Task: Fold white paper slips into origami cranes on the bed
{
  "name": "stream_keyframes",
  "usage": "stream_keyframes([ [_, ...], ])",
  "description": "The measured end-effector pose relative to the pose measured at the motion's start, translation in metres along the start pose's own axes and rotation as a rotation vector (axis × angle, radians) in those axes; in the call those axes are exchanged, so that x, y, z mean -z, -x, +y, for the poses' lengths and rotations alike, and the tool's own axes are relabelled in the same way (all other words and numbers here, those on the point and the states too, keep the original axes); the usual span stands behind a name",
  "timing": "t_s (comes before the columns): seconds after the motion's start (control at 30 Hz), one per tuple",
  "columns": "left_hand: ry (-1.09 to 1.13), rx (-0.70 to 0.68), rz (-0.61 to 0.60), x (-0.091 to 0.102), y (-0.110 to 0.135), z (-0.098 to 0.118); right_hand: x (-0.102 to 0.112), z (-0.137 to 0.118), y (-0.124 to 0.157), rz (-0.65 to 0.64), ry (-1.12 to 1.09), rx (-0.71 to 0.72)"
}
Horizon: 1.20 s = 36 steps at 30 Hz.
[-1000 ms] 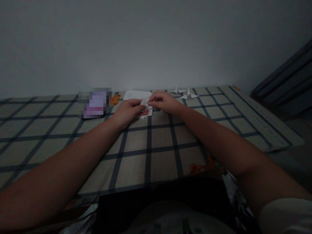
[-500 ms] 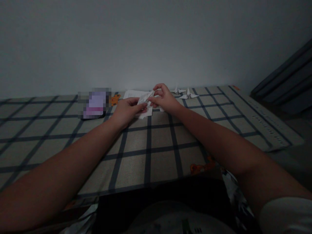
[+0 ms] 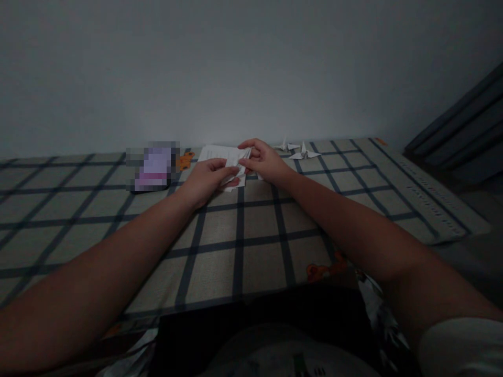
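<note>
Both my hands meet over a white, partly folded piece of paper (image 3: 232,168). My left hand (image 3: 208,180) pinches its near left side between thumb and fingers. On the right, my right hand (image 3: 265,159) grips the opposite edge, its thumb below and its index finger curled over the top. Fingers cover much of the piece, so its exact folds cannot be made out. Beneath and behind it lie flat white sheets (image 3: 212,152) with faint print. Two folded paper cranes (image 3: 305,153) rest just beyond my right hand.
A phone (image 3: 155,166), its screen lit purple and blurred, lies left of the sheets. The checked cloth (image 3: 257,225) covers the surface up to a plain wall (image 3: 251,68). Dark curtain folds (image 3: 463,120) hang at the far right.
My right hand's fingers have come down and shifted slightly left over the folded paper, which now lies flatter. My left hand has barely moved.
</note>
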<state>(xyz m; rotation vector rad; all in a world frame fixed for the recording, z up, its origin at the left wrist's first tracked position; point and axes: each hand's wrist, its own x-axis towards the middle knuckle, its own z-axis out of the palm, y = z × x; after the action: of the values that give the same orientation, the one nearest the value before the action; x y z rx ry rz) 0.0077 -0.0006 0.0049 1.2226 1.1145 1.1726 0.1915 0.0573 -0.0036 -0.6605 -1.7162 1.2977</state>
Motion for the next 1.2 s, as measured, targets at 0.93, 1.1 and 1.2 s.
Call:
stream_keyframes([
  [0.93, -0.036, -0.019, 0.019, 0.001, -0.001, -0.003, -0.002, -0.012, 0.001, 0.078, -0.050, -0.092],
  [1.1, -0.084, -0.070, 0.064, -0.002, 0.004, 0.005, -0.006, -0.020, 0.005, 0.082, -0.067, -0.173],
  [1.2, -0.136, -0.066, 0.078, -0.001, 0.004, 0.006, -0.008, -0.024, 0.008, 0.062, -0.037, -0.216],
])
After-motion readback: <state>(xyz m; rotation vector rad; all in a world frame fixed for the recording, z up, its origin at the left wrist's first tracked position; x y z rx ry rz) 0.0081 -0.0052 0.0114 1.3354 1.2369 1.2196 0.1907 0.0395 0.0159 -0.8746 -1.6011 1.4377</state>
